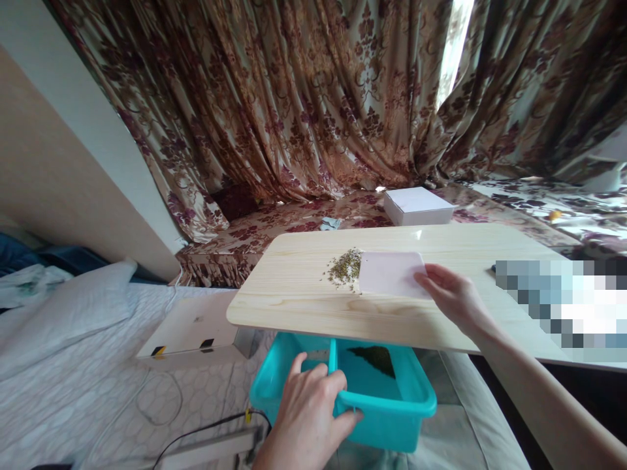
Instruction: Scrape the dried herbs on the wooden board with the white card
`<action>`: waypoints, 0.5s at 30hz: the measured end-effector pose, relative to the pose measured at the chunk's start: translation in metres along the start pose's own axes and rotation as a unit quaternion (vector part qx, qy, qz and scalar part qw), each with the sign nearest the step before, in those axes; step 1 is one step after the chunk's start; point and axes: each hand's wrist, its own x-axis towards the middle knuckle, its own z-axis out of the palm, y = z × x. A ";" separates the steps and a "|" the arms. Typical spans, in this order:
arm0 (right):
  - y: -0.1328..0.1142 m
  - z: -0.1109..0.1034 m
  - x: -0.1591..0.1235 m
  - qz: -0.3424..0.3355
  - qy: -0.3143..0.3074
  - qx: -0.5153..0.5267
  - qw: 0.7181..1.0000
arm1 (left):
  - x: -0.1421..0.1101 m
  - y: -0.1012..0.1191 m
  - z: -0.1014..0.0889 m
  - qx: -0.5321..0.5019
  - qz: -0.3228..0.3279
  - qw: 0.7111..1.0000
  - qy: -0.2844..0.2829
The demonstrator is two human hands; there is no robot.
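My right hand (448, 290) is closed on the right end of a thin white flat sheet (389, 273), which lies on the wood-patterned tabletop (289, 294). The sheet's left edge touches a loose heap of small greenish-brown grains (345, 267), some of them scattered around it. Below the near table edge is a turquoise two-compartment bin (377, 414). My left hand (313, 398) grips it from above at the near rim by the divider. A dark grainy pile (377, 358) lies in its right compartment; my hand and the tabletop hide part of the left one.
Behind the table stands a white box (418, 203) on a patterned cover, near a small pale cloth (330, 223). A white carton (196, 326) and cables (200, 427) lie on the bed at left. A blurred-out object (568, 300) occupies the table's right end.
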 end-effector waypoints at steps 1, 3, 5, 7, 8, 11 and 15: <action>0.000 0.000 0.000 0.002 0.000 0.002 1.000 | 0.000 0.000 0.000 0.001 -0.001 1.000 -0.002; 0.000 0.000 -0.001 0.008 -0.003 0.003 1.000 | 0.000 0.000 0.000 0.003 -0.003 1.000 -0.003; 0.000 0.001 -0.002 0.012 -0.006 0.002 1.000 | 0.000 0.000 0.000 0.004 -0.002 1.000 -0.005; 0.000 0.003 -0.005 0.011 -0.009 0.002 1.000 | -0.001 0.000 -0.001 0.004 -0.003 1.000 -0.007; 0.000 0.004 -0.006 0.010 -0.012 0.001 1.000 | -0.001 0.000 -0.001 0.003 -0.002 1.000 -0.008; 0.001 0.004 -0.008 0.008 -0.016 -0.002 1.000 | 0.000 0.001 -0.001 0.005 -0.001 1.000 -0.006; 0.004 -0.005 -0.007 -0.001 0.006 -0.010 1.000 | 0.000 0.002 -0.002 0.007 -0.003 1.000 -0.009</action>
